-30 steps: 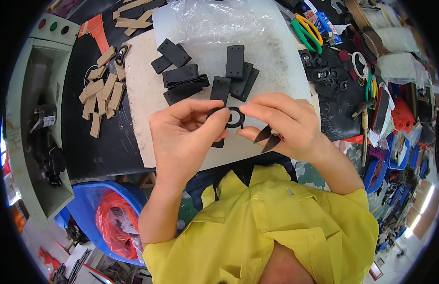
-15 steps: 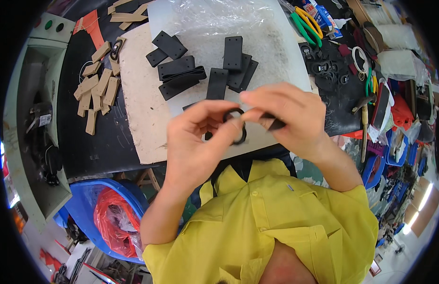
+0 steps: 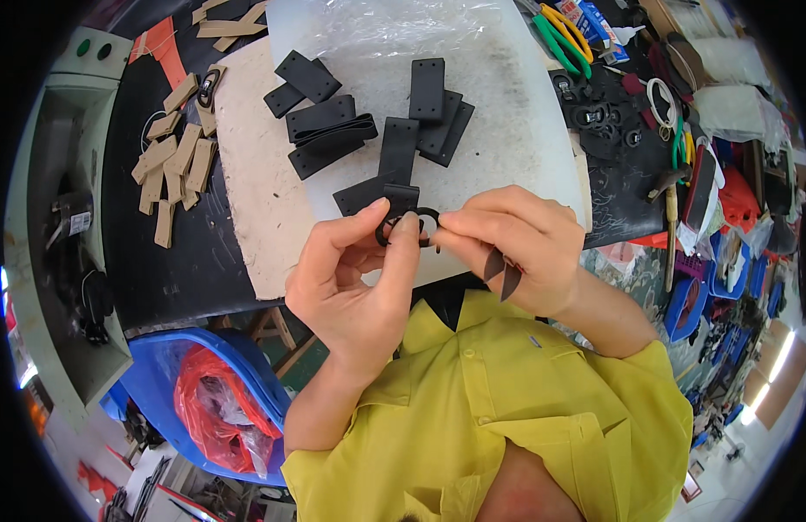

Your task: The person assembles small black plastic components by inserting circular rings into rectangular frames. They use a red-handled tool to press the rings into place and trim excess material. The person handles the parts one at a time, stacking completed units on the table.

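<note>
In front of my chest, my left hand (image 3: 355,274) pinches a small black ring-shaped buckle (image 3: 427,210) between thumb and fingertips. From the other side, my right hand (image 3: 520,248) has its thumb and forefinger closed on the buckle's right edge. A dark, pointed two-part piece (image 3: 504,271) is tucked in the right palm; its kind is partly hidden. Just beyond the fingers lie black punched straps (image 3: 398,150), some stacked and some folded, on a white sheet.
Beige strips (image 3: 183,157) and an orange piece (image 3: 162,50) lie to the left. Clear plastic film (image 3: 385,26) covers the far side. Green-handled tools (image 3: 559,48) and black buckles (image 3: 594,117) sit at right. A blue tub (image 3: 150,383) holding red plastic stands below left.
Both hands have shifted slightly, the right one lower, and the buckle has moved left. The right fingers, blurred before, now press on its edge. More of the dark pointed piece shows.
</note>
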A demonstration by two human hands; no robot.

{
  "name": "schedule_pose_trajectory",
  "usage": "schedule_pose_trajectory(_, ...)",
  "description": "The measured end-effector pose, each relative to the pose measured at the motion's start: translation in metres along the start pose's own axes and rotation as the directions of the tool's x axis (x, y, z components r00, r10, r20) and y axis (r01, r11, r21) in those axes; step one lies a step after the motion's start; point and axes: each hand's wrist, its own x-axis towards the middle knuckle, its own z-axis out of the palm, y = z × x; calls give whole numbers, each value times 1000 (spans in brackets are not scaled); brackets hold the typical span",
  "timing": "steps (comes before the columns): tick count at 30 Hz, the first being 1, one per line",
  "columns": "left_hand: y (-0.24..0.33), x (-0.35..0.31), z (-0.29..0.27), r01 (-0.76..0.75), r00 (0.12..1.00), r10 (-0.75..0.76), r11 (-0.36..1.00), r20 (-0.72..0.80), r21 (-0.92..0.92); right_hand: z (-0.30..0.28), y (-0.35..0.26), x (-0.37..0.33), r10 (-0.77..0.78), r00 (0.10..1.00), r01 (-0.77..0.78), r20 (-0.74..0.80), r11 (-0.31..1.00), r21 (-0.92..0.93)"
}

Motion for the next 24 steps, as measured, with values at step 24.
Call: schedule_pose_trajectory(24,-50,-18,-25,-497,861,480,720,169,484,-26,1,-7,324,944,-301,-61,923,239)
